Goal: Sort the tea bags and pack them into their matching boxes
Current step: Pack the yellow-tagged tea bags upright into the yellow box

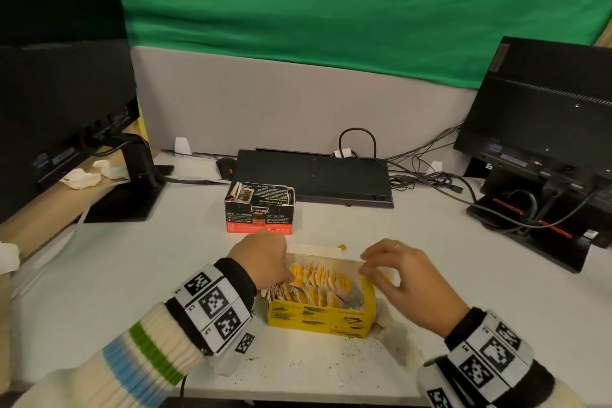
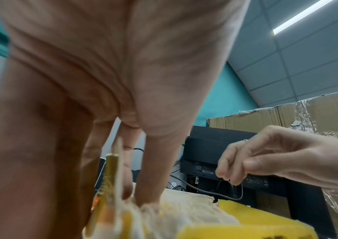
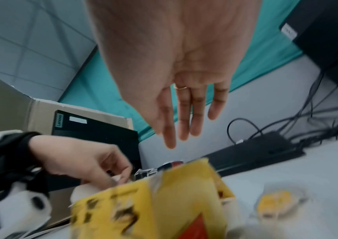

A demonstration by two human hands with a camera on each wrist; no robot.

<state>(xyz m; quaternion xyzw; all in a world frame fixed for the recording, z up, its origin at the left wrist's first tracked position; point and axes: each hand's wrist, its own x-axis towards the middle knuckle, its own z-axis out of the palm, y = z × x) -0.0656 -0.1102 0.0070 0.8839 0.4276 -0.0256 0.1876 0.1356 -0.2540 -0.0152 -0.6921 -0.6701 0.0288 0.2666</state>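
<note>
A yellow box (image 1: 321, 320) stands open at the desk's front centre, packed with a row of yellow-tagged tea bags (image 1: 318, 281). My left hand (image 1: 284, 278) reaches into its left end; in the left wrist view a tea bag (image 2: 112, 176) stands pinched between thumb and fingers (image 2: 149, 169). My right hand (image 1: 364, 262) hovers over the box's right rim, with relaxed fingers (image 3: 184, 122) that hold nothing. Behind stands an open black and red box (image 1: 260, 212) with dark sachets inside. A loose yellow-tagged tea bag (image 3: 276, 203) lies right of the yellow box.
Black monitors stand at the left (image 1: 59, 93) and right (image 1: 543, 109). A flat black device (image 1: 314, 175) and tangled cables (image 1: 430, 172) lie along the grey partition. Crumpled tissues (image 1: 82, 177) sit far left. Tea crumbs (image 1: 314, 361) speckle the desk near its front edge.
</note>
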